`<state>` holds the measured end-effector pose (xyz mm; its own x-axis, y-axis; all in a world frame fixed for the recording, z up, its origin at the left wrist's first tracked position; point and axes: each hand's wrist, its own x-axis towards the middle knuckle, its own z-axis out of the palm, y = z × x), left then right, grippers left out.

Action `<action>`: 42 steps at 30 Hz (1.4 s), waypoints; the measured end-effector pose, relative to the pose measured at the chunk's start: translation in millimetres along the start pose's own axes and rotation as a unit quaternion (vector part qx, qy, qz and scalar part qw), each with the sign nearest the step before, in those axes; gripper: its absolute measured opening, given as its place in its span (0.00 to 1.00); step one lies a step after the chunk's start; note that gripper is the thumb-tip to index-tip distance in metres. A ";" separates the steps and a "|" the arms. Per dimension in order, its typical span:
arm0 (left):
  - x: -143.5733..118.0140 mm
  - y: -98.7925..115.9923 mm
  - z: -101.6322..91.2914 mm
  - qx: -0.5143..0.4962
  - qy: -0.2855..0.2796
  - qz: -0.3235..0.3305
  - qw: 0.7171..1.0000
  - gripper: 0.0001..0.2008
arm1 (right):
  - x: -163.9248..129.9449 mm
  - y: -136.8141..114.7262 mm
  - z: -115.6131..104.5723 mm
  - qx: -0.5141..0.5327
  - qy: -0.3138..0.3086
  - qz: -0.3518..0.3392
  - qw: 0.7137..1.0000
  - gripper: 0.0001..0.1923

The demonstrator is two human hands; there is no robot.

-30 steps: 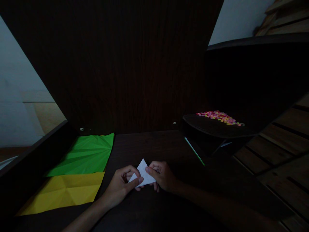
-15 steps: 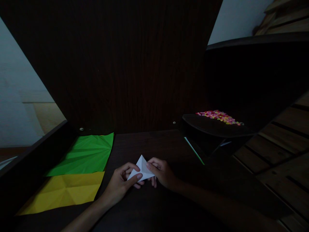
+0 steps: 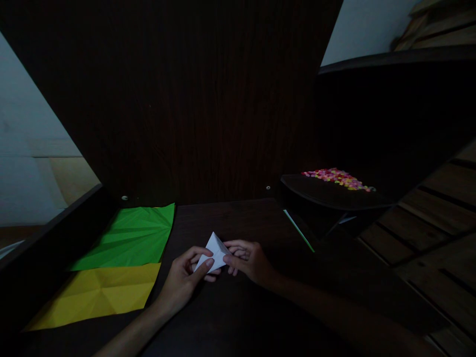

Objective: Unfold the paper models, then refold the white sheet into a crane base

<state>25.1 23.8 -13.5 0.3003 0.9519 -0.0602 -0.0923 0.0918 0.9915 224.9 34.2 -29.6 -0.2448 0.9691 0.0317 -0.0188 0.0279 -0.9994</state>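
Note:
A small piece of white folded paper (image 3: pixel 214 247) with a pointed top is held between my hands above the dark desk (image 3: pixel 223 317). My left hand (image 3: pixel 186 275) grips its lower left part, thumb on the front face and fingers behind. On the other side, my right hand (image 3: pixel 250 260) pinches the right edge between thumb and fingers. Parts of the fingers behind the paper are hidden.
To the left lie a creased green paper sheet (image 3: pixel 130 238) and a creased yellow paper sheet (image 3: pixel 100 292). A thin green-and-white strip (image 3: pixel 299 231) rests on the right. Small colourful pieces (image 3: pixel 338 178) cover part of a raised dark shelf (image 3: pixel 316 191). A dark upright panel (image 3: pixel 208 99) stands behind.
The white paper has turned and shifted slightly left and up; a side fold now shows at its right. My right hand's fingers have moved along its right edge.

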 end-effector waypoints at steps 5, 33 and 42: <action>0.8 -1.2 -0.3 0.002 0.005 0.001 1.000 0.19 | 2.0 -2.3 1.3 0.005 0.008 -0.009 1.000 0.26; -1.5 3.6 3.3 0.039 -0.039 0.016 0.998 0.17 | 7.8 -0.1 -0.6 0.131 0.001 0.051 0.990 0.21; -3.2 2.0 2.7 0.044 -0.048 0.025 0.998 0.16 | 7.7 0.5 0.8 0.138 -0.047 0.084 0.986 0.26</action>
<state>26.5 20.2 -11.0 0.3865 0.9223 -0.0034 -0.0261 0.0146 0.9996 222.2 41.5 -29.8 -0.3551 0.9270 -0.1210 -0.2301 -0.2122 -0.9498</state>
